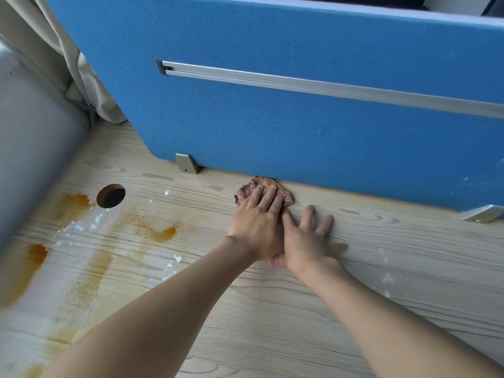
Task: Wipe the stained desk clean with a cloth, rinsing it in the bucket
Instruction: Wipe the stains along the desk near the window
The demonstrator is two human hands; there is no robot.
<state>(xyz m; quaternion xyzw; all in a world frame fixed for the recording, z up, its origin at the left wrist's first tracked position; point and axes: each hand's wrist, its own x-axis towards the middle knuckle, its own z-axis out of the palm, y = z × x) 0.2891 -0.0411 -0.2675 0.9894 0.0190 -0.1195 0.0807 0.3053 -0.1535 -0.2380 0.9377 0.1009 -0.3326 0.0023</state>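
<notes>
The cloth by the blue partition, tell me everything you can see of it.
The cloth is a small reddish-brown rag with a nubby texture, bunched into a flat wad. It lies on the pale wood-grain desk, its far edge against the foot of the blue partition, right of the orange stains. The left hand presses on it with straight fingers, covering its near part; the right hand lies flat on the desk beside it.

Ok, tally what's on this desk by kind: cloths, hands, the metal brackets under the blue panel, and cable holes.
cloth: 1
hands: 2, left hand and right hand
metal brackets: 2
cable hole: 1
Total: 6
</notes>
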